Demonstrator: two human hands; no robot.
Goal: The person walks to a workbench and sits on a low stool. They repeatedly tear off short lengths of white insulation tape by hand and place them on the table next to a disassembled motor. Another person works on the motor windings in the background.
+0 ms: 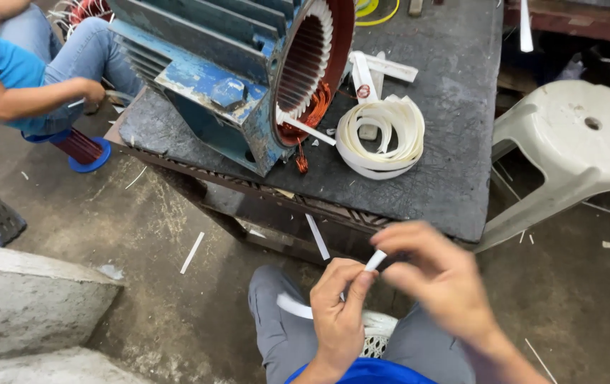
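One blue finned metal motor housing [205, 71] lies on its side on one dark worktable [454, 107], its open slotted bore showing copper windings. At 3 o'clock from it lies one coil of white insulating strip [383, 135]. One white plastic stool [575, 142] stands at 3 o'clock from the table. Loose white offcuts lie on the floor — at least two near the table's front edge.

The left hand [339, 313] is pinched shut on one short white paper strip [372, 262], thumb and forefinger clamped on it, the tail trailing toward 8 o'clock. The right hand [443, 277] — blurred — has its fingers curled loosely at the strip's upper end; whether it grips cannot be told. A second person's arm [28, 96] rests at 10 o'clock.
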